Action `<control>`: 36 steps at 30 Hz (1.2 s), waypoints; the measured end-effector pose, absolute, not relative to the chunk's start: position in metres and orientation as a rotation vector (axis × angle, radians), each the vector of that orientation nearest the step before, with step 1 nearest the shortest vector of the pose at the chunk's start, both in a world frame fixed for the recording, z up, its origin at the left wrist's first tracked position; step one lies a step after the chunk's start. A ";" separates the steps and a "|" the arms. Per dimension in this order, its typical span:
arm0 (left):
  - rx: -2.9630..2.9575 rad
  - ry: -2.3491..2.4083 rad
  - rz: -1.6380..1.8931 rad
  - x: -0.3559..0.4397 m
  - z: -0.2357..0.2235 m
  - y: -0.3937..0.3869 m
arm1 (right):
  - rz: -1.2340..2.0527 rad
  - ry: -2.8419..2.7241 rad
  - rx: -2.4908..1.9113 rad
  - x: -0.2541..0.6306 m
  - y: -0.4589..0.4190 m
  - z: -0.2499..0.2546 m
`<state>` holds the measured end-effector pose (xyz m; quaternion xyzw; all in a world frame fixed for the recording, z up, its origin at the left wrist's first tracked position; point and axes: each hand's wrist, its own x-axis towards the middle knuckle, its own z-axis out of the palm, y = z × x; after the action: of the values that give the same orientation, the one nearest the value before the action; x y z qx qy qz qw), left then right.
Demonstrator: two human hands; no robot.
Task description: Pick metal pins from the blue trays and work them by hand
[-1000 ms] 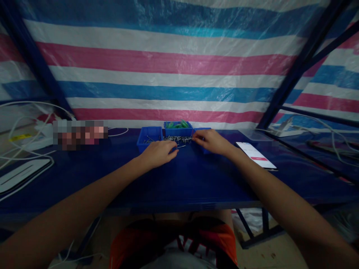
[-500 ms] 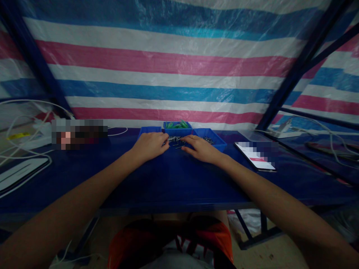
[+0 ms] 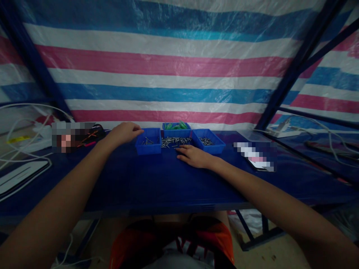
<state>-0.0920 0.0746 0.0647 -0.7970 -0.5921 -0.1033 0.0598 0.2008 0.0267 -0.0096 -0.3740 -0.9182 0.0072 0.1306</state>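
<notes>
My left hand (image 3: 125,132) is at the left blue bin (image 3: 148,149), fingertips by its back left corner. Its fingers reach out loosely, and I see nothing in them. A few screws (image 3: 148,141) lie inside that bin. My right hand (image 3: 193,156) rests on the table with fingers apart, at the front edge of a loose pile of metal screws (image 3: 175,140). The pile lies between the left bin and the right blue bin (image 3: 214,148), which holds more screws (image 3: 206,141). Behind the pile, a back blue bin (image 3: 176,132) holds green pieces (image 3: 179,126).
A phone (image 3: 255,158) lies right of the bins on the blue table (image 3: 168,186). On the left are a dark bag-like item (image 3: 94,135), white cables (image 3: 17,118) and a white flat device (image 3: 22,173). Striped sheeting (image 3: 168,67) hangs behind, between blue posts.
My left hand has moved left, from the screw pile to the left bin's far side. The right hand has drawn slightly back toward me, leaving the pile and bins more visible.
</notes>
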 end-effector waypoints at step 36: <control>-2.710 -1.175 -0.251 0.008 -0.001 0.017 | 0.120 -2.667 -0.888 0.206 0.018 0.005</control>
<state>0.0080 0.0170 -0.0011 -0.9105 -0.3949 -0.0844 0.0886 0.2057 0.0175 0.0047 -0.3115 -0.9351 0.0422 0.1633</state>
